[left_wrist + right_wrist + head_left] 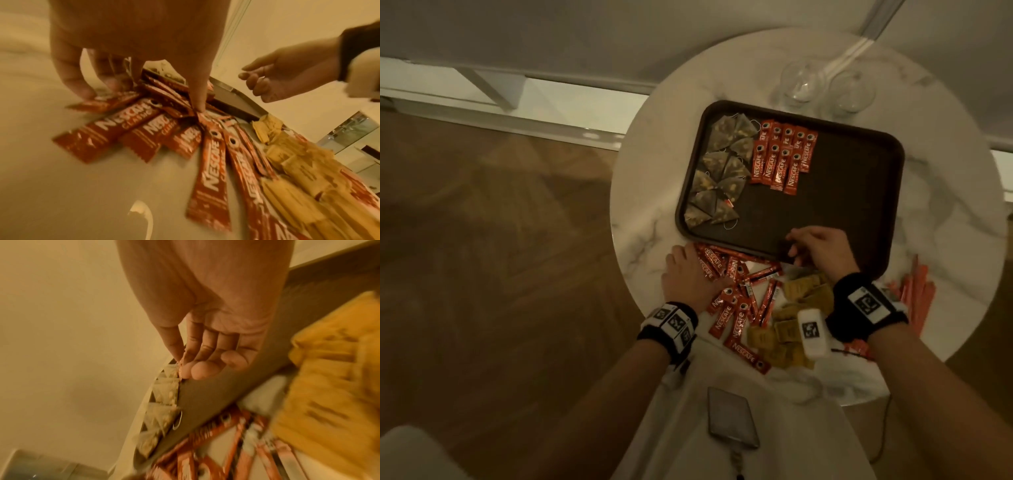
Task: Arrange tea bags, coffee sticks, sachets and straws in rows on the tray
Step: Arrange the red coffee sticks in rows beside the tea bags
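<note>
1. The tray (866, 192), dark with rounded corners, sits on the round marble worktop (650, 164).
2. Pyramid tea bags (717, 171) lie in a column along the tray's left side. Just beside them, 9 red coffee sticks (780, 154) lie in 2 overlapping rows.
3. A loose pile of coffee sticks (736, 308) lies on the worktop in front of the tray. Yellow sachets (784, 325) lie to its right, and orange straws (917, 294) lie at the worktop's right edge.
4. The left hand (688, 274) rests on the loose pile; thumb and fingertips (197, 104) press on the sticks.
5. The right hand (822, 248) hovers over the tray's near edge. Its fingers are loosely curled; whether the grip holds anything cannot be told.
6. 2 clear glasses (825, 85) stand behind the tray.
</note>
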Demonstrator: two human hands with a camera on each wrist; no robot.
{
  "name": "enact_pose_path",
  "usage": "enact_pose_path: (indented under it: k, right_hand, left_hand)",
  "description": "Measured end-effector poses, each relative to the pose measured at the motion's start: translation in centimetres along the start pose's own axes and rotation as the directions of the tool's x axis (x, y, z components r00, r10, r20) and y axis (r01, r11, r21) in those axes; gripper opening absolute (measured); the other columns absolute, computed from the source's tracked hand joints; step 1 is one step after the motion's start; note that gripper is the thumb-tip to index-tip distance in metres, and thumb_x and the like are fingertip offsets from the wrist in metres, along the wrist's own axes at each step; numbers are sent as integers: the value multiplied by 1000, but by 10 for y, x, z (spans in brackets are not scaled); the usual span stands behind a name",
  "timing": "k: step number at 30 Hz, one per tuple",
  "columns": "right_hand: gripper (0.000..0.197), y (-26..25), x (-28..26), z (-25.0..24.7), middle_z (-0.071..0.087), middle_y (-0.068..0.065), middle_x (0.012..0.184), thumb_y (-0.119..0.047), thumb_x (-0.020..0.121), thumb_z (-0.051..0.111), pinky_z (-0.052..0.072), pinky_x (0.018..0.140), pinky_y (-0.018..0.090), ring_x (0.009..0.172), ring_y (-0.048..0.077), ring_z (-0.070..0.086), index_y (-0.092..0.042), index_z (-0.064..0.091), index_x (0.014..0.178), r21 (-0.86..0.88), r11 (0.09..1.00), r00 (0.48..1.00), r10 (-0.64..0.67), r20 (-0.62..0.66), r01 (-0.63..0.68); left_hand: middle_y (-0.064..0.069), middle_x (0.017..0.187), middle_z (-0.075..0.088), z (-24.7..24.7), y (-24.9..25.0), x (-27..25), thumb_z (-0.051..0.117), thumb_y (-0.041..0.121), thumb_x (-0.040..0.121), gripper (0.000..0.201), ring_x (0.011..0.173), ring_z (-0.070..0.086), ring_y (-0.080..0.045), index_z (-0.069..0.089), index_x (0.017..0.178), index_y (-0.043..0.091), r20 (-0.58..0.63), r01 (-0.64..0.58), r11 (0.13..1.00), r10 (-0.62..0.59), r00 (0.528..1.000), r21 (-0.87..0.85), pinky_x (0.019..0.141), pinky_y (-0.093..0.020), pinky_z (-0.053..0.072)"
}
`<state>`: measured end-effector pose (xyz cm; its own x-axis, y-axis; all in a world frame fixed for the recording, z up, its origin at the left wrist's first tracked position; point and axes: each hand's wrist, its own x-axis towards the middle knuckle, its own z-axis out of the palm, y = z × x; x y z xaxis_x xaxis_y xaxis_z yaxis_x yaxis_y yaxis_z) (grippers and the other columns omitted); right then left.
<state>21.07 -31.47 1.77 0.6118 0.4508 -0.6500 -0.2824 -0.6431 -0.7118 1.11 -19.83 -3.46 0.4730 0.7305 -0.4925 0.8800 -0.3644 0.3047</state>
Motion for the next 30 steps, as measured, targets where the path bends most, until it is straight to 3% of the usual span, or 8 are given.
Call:
enact_pose_path:
  k: [5,9,14,16,18,22,27,30]
  right_hand:
    - [20,32,-47,7,65,3,65,-20,98,55,42,46,18,50,11,56,-8,70,91,-78,997,994,-1,111,10]
    - [21,43,-69,7,66,7,67,-15,99,53,46,45,16,45,8,57,-5,69,89,-115,993,991,-5,137,21]
    - [20,60,-79,13,66,10,73,-13,99,51,51,55,23,54,13,59,-7,68,94,-115,993,978,22,207,2]
    - [18,63,-79,20,67,8,73,-15,98,53,49,57,24,56,16,58,-9,68,91,-131,991,972,34,230,-4]
    - [18,61,-80,28,67,6,72,-17,98,54,48,55,21,55,14,58,-11,68,89,-162,987,965,33,261,11]
    - [16,52,-82,43,67,4,73,-17,98,54,47,50,17,53,9,57,-11,68,94,-192,980,955,12,297,48]
    - [12,28,-93,64,68,1,80,-24,96,59,44,48,12,57,7,59,-15,67,94,-169,975,946,-82,315,141]
    - [21,19,-103,78,72,0,84,-35,91,65,46,52,14,59,4,63,-16,71,95,-161,969,913,-111,392,187]
  left_hand:
    - [-3,129,47,20,-1,-4,78,53,68,89,118,44,-23,35,138,20,-55,-61,975,50,997,-215,97,-42,46]
    - [-4,128,58,17,-8,-11,83,24,72,80,114,57,-19,38,138,20,-74,-41,840,2,997,-541,98,-37,49]
    - [6,94,65,7,-15,-19,75,5,81,75,74,58,2,35,144,15,7,75,745,-95,995,-662,60,-6,45]
    - [0,100,66,2,-19,-21,75,8,81,67,74,58,1,41,139,13,4,85,704,-116,993,-705,56,-7,45]
    - [-2,107,65,-3,-24,-24,74,8,82,58,81,61,-4,47,134,10,-5,86,656,-135,991,-750,67,-12,51]
    - [-4,104,70,-14,-35,-33,74,8,82,34,94,67,-18,60,113,13,3,82,578,-137,991,-812,91,-43,55]
    - [-12,105,72,-30,-41,-57,66,4,88,19,84,71,-18,64,106,11,129,150,322,-87,988,-935,70,-29,59]
    - [-10,102,74,-37,-32,-74,63,4,90,19,90,72,-22,64,108,10,189,188,177,-11,982,-966,74,-32,60]
